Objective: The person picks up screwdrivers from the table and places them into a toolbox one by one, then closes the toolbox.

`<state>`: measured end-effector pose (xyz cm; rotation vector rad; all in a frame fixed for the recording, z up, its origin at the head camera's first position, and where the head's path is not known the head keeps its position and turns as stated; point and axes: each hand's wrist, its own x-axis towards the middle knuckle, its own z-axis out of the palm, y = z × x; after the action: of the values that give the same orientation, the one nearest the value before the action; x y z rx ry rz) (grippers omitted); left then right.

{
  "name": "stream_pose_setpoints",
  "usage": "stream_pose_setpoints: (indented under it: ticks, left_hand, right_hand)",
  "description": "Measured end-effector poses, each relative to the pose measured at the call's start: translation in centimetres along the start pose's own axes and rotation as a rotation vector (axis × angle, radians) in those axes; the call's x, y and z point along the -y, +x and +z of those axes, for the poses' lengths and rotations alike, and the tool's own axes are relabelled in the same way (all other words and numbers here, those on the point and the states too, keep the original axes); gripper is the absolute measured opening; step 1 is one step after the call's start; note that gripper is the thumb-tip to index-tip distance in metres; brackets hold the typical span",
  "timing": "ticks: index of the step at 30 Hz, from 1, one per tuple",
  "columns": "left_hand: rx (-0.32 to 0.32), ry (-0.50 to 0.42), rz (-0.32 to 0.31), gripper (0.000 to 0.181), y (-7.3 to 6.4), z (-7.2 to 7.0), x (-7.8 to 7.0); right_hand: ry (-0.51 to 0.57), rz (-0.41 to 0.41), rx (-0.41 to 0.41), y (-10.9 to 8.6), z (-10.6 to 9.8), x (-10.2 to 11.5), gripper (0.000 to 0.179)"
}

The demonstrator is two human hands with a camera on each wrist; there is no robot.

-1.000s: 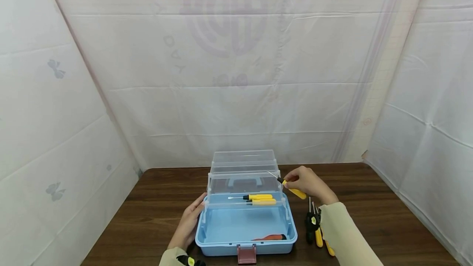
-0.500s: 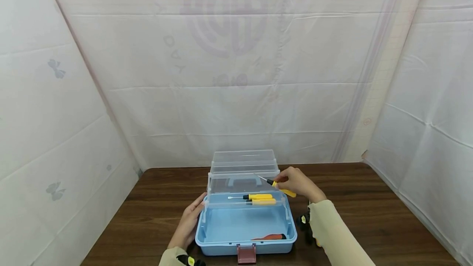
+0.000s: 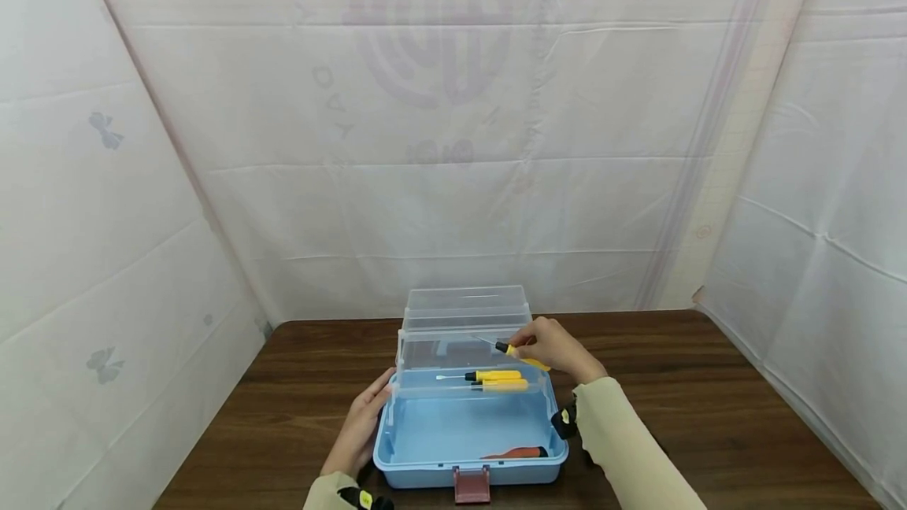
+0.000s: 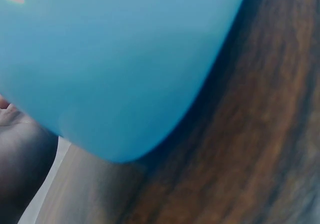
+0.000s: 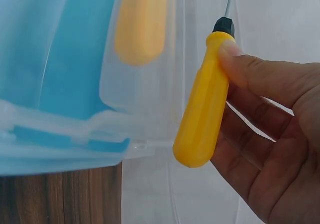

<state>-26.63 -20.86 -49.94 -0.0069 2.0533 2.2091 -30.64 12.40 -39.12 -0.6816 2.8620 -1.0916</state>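
A yellow-handled screwdriver (image 5: 205, 101) with a black collar and a thin metal shaft is pinched between the thumb and fingers of my right hand (image 3: 556, 349). It hangs over the right part of a clear tray (image 3: 425, 393), its shaft pointing left in the head view. Two more yellow screwdrivers (image 3: 497, 375) lie in that tray. Below it is the light blue toolbox (image 3: 398, 478), where a red-handled tool (image 3: 520, 452) lies near the front wall. My left hand (image 3: 363, 425) rests against the toolbox's left side, its fingers extended; the left wrist view shows mostly blue plastic.
The clear lid (image 3: 468, 299) stands raised behind the toolbox. A reddish latch (image 3: 471, 486) hangs at the front. Dark wooden tabletop (image 3: 708, 392) surrounds the box, with white sheeting (image 3: 453, 219) behind. My right sleeve covers the table just right of the box.
My right hand has carried the yellow screwdriver leftward, to above the tray's right part. The tools lying right of the box have become hidden by the sleeve. My left hand stays put.
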Motion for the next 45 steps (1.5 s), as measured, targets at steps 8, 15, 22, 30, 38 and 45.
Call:
stream_pose_setpoints:
  ticks: [8,15,22,30,38,45]
  left_hand:
    - [-0.01,0.012,-0.009,0.059,0.0,0.2,0.1]
    - [-0.018,0.018,-0.005,0.058,0.0,0.3,0.0]
    - [-0.004,0.009,0.004,0.058,0.0,0.3,0.1]
    - [-0.014,0.005,-0.011,0.057,0.1,0.4,0.2]
    - [-0.013,0.003,0.0,0.06,0.0,0.5,0.2]
    - [-0.012,0.008,-0.002,0.061,0.0,0.6,0.2]
  right_hand:
    - [0.051,0.006,0.008,0.2,0.7,0.1,0.016]
    - [0.032,-0.029,0.024,0.5,1.1,0.3,0.015]
    - [0.012,-0.08,0.044,1.0,1.5,0.5,0.013]
    - [0.01,-0.097,0.056,1.1,1.9,0.5,0.013]
    - [0.019,-0.088,0.065,1.1,2.3,0.6,0.013]
    - [0.036,-0.099,0.07,0.9,2.6,0.5,0.013]
